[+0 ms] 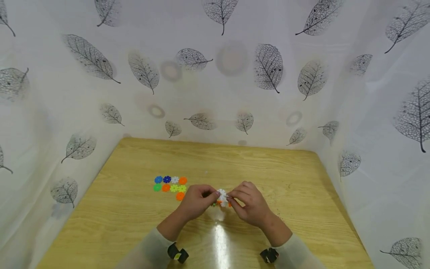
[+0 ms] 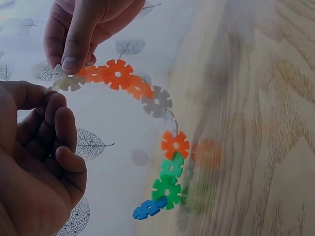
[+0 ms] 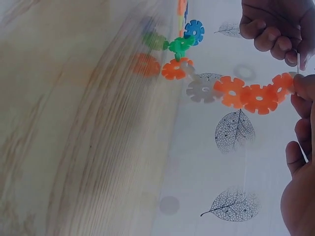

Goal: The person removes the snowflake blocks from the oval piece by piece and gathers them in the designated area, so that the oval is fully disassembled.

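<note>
Both hands meet over the table, near its middle. In the head view my left hand (image 1: pixel 198 201) pinches a thin white notched disc (image 1: pixel 221 193) between thumb and finger. Seen from the left wrist, that disc is edge-on and partly hidden by the fingertips. My right hand (image 1: pixel 250 203) pinches the white end disc (image 2: pixel 71 83) of a curved chain of interlocked plastic snowflake discs (image 2: pixel 125 81). Orange, whitish, green and blue discs (image 2: pixel 149 209) follow along the chain, which hangs free at its far end. Whether the two white discs are slotted together, I cannot tell.
Loose snowflake discs lie in short rows left of the hands: blue (image 1: pixel 158 180), dark blue, white, green (image 1: pixel 157 188), yellow-green and several orange (image 1: pixel 180 196). The wooden table (image 1: pixel 268 168) ends at a leaf-printed curtain (image 1: pixel 208 93). A black device (image 1: pixel 178 253) sits at each wrist.
</note>
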Demonstrator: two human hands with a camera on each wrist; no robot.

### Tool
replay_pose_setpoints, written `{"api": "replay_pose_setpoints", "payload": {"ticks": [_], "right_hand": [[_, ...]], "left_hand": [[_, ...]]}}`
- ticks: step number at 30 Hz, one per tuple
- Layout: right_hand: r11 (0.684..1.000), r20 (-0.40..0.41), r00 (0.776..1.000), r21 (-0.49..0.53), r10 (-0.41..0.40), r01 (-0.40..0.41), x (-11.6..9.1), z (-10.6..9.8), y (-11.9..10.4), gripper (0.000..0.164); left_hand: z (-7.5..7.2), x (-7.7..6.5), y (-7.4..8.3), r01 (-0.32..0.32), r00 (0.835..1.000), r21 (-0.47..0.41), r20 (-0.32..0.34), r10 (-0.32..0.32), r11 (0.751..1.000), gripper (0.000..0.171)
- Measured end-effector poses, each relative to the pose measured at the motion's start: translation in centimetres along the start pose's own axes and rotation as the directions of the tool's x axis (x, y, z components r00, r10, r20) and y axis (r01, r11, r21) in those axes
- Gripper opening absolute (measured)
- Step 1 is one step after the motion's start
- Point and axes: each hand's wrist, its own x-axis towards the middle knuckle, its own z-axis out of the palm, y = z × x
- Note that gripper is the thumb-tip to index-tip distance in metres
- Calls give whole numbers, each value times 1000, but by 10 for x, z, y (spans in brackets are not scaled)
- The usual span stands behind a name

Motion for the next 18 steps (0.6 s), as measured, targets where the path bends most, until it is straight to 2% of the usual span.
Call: {"api": "replay_pose_setpoints", "payload": {"ticks": [9,18], "right_hand": [[1000,-13,1000,10,-18,18,1,1,0,7],[999,-19,999,-3,-35,35,0,1,1,5]], "left_hand": [[-2,-1,0,-9,1000,-27,-23,8,1000,22],[-6,-2,-1,-17,1000,-56,-19,16,998,23]]}}
